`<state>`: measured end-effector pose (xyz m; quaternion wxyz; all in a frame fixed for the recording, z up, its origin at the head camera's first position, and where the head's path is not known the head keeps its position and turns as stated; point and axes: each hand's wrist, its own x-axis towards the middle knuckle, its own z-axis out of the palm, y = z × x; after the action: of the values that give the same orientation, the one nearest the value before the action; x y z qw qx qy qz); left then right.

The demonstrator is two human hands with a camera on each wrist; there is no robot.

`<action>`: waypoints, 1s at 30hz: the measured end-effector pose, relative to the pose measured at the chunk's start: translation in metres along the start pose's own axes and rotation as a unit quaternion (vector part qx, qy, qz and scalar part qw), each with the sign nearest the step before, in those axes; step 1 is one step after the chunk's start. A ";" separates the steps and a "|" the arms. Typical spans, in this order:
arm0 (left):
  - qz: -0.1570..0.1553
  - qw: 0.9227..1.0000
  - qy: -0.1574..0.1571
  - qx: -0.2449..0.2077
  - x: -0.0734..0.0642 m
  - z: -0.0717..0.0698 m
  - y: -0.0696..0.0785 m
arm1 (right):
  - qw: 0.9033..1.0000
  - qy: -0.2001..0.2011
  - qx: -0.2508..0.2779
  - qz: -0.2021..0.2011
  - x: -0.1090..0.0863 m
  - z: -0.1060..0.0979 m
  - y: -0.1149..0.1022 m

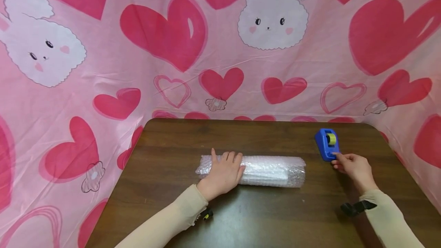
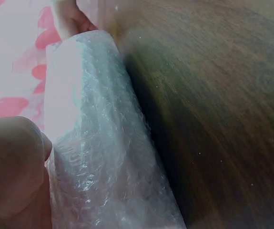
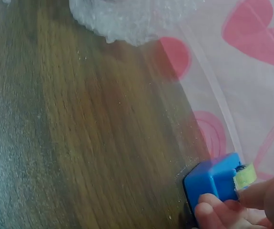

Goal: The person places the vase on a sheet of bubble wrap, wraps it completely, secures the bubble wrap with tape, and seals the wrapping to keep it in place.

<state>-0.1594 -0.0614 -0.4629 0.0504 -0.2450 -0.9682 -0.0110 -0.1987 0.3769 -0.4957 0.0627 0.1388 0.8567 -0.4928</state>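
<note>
A roll of clear bubble wrap (image 1: 265, 170) lies lengthwise across the table, with something pale faintly showing inside. My left hand (image 1: 222, 173) rests on its left part, fingers spread over the top. In the left wrist view the bubble wrap roll (image 2: 98, 133) stretches away from my hand. To the right stands a blue tape dispenser (image 1: 325, 144) with a yellowish tape roll (image 1: 331, 139). My right hand (image 1: 355, 169) pinches the dispenser's near end between thumb and fingers. In the right wrist view the thumb (image 3: 265, 195) lies beside the tape; whether it holds a tape end is hidden.
The dark wooden table (image 1: 268, 217) has rounded far corners. A pink cloth (image 1: 241, 56) with hearts and rabbit faces hangs behind it and along the sides. Black straps (image 1: 358, 207) sit at the wrists over beige sleeves.
</note>
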 end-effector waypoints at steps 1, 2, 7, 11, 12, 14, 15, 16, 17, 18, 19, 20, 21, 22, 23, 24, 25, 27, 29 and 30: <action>-0.001 1.000 -0.001 0.000 0.000 0.000 0.000 | 1.000 0.001 0.010 0.002 0.000 0.002 0.000; -0.001 1.000 -0.002 0.000 0.000 0.000 0.000 | 1.000 0.003 0.016 0.004 0.001 0.003 0.000; -0.003 1.000 -0.005 -0.001 -0.001 0.001 0.000 | 1.000 0.012 0.026 0.010 0.000 0.010 -0.003; -0.002 1.000 -0.001 -0.002 0.000 0.002 0.000 | 0.999 0.018 0.029 0.005 0.000 0.014 -0.007; -0.003 1.000 -0.001 -0.002 0.000 0.002 0.000 | 0.999 0.019 0.028 0.004 0.000 0.015 -0.008; -0.003 1.000 -0.001 -0.001 0.000 0.002 0.000 | 1.000 0.021 0.023 0.002 -0.001 0.016 -0.009; -0.003 1.000 -0.001 -0.001 0.000 0.002 0.000 | 1.000 0.021 0.020 -0.001 -0.001 0.016 -0.008; -0.003 1.000 -0.001 0.000 0.000 0.002 0.000 | 1.000 0.021 0.017 -0.005 -0.001 0.016 -0.008; -0.004 1.000 -0.001 0.002 0.000 0.002 0.000 | 1.000 0.021 0.013 -0.008 -0.002 0.016 -0.007; -0.004 1.000 0.001 0.003 0.001 0.001 0.000 | 1.000 0.021 0.012 -0.010 -0.002 0.016 -0.006; -0.004 1.000 0.001 0.006 0.001 0.001 -0.001 | 1.000 0.021 0.009 -0.013 -0.002 0.016 -0.005; -0.004 1.000 0.002 0.007 0.001 0.001 -0.001 | 1.000 0.022 0.009 -0.015 -0.002 0.016 -0.004; -0.004 1.000 0.001 0.006 0.001 0.002 -0.001 | 1.000 0.023 0.006 -0.016 -0.002 0.016 -0.004; -0.003 1.000 0.003 0.006 0.001 0.002 -0.001 | 1.000 0.025 0.006 -0.015 -0.002 0.016 -0.004; -0.003 1.000 0.002 0.006 0.001 0.001 0.000 | 1.000 0.024 0.004 -0.013 -0.001 0.015 -0.003; -0.003 1.000 0.001 0.005 0.001 0.001 0.000 | 1.000 0.024 0.005 -0.011 -0.001 0.015 -0.003; -0.004 1.000 -0.002 0.004 0.001 0.001 0.000 | 1.000 0.024 0.005 -0.010 -0.001 0.015 -0.004; -0.004 1.000 -0.004 0.003 0.000 0.000 0.000 | 1.000 0.023 0.011 -0.007 0.000 0.015 -0.004; -0.004 1.000 -0.003 0.004 0.000 0.000 0.000 | 1.000 0.021 0.019 -0.007 0.000 0.015 -0.004; -0.004 1.000 -0.003 0.005 0.000 0.000 0.000 | 0.999 0.020 0.024 -0.007 0.000 0.015 -0.003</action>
<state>-0.1591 -0.0610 -0.4626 0.0487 -0.2407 -0.9694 -0.0059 -0.2001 0.3620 -0.5006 0.0387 0.1444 0.8466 -0.5108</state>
